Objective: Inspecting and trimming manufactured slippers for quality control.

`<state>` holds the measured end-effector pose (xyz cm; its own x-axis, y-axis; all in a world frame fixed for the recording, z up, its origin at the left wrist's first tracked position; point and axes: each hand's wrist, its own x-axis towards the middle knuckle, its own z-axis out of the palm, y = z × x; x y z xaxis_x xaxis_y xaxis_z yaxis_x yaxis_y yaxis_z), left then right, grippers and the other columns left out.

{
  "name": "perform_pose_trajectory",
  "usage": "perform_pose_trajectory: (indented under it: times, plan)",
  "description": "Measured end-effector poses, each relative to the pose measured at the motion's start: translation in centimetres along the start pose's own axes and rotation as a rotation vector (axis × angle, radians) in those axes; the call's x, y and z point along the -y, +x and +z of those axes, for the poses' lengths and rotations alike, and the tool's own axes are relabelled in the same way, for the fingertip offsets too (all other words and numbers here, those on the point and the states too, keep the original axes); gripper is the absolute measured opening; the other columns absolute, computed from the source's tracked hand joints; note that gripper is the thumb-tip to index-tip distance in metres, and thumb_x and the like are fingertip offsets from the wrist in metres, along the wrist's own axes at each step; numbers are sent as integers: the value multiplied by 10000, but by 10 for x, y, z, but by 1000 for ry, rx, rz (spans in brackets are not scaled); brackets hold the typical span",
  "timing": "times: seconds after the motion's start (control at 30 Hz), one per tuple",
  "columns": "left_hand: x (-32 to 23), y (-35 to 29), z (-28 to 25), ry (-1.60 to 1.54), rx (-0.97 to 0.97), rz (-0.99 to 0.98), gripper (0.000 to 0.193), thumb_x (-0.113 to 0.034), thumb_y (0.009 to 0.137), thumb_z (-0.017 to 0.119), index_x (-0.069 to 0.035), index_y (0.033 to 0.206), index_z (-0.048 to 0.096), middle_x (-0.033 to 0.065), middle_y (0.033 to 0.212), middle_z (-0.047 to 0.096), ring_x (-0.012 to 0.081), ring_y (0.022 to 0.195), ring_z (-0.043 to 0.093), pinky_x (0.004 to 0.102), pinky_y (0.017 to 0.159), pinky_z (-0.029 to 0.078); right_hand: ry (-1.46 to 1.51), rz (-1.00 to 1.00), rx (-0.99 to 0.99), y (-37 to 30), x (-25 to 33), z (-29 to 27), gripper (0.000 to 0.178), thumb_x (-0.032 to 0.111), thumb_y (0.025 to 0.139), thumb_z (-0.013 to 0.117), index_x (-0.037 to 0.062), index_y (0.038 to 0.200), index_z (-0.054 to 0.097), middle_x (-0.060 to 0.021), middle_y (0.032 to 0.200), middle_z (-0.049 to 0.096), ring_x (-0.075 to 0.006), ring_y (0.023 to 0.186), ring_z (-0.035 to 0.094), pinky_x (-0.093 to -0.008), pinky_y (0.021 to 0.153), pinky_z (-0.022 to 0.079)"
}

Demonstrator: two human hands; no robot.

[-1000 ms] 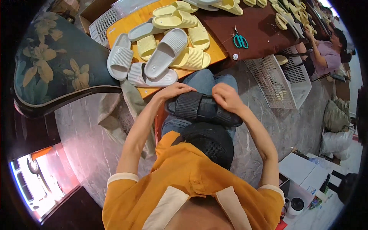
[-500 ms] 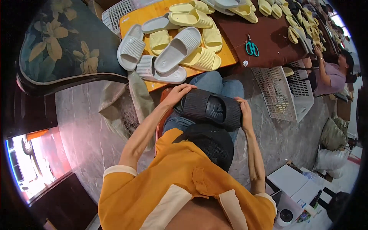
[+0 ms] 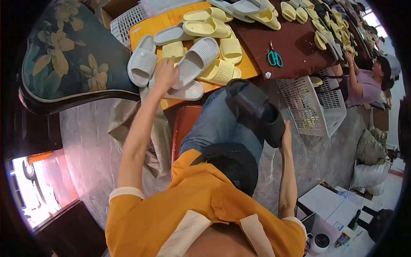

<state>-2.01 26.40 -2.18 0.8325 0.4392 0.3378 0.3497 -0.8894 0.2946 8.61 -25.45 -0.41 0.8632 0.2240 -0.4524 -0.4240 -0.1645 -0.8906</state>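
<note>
Footwear lot, left to right

We list, far left, one floral upholstered seat [image 3: 70,60], dark-edged. Next, one upright grey slipper [image 3: 142,64], standing on an orange table [image 3: 167,19]. Then the left hand [image 3: 166,73], over the table's near part, fingers bent, just beside the heel of a tilted grey slipper [image 3: 198,60]; whether they are clamped on it we cannot tell. Right of that we count several yellow slippers [image 3: 219,72], strapped and ribbed. Black slippers [image 3: 250,98] follow, above the jeans [image 3: 214,122], their far end clamped in the fingers of the right hand [image 3: 286,136]. Beyond, on brown cloth [image 3: 248,36], we enter teal-handled scissors [image 3: 275,58]; then a white crate [image 3: 302,107] and a co-worker [image 3: 364,88] in lilac.
</note>
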Motion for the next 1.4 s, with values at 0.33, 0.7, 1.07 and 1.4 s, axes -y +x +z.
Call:
perform_pose_trajectory:
  times: [0.33, 0.7, 1.07, 1.4]
  plan:
    - [61, 20, 29, -65, 680, 104, 342, -273, 844, 643, 4, 1045, 634, 255, 1070, 625, 419, 962, 612, 466, 849, 481, -167, -228, 234, -49, -51, -34, 639, 411, 986, 501, -2, 1455, 367, -133, 1445, 439, -243, 1344, 408, -344, 1101, 314]
    - [-3, -51, 16, -290, 262, 17, 354, -310, 841, 618, 31, 938, 621, 208, 868, 594, 375, 854, 570, 453, 752, 452, 491, 62, 115, -68, 6, -8, 524, 63, 877, 526, 3, 1391, 441, -95, 1344, 547, -191, 1178, 572, -330, 1008, 467]
    - [5, -26, 17, -472, 807, -144, 588, -422, 734, 694, 87, 1027, 672, 223, 941, 703, 291, 871, 686, 366, 774, 531, 829, -467, 213, 140, 311, -15, 661, 365, 985, 549, -31, 1435, 269, -244, 1497, 256, -369, 1378, 319, -476, 1114, 389]
    - [-2, -17, -21, -621, 867, -193, 572, -322, 730, 716, 36, 1141, 543, 145, 1007, 630, 189, 906, 602, 293, 762, 480, -251, -458, 602, 29, 99, 74, 389, 156, 950, 608, 21, 1311, 552, -98, 1229, 616, -156, 1063, 619, -300, 931, 485]
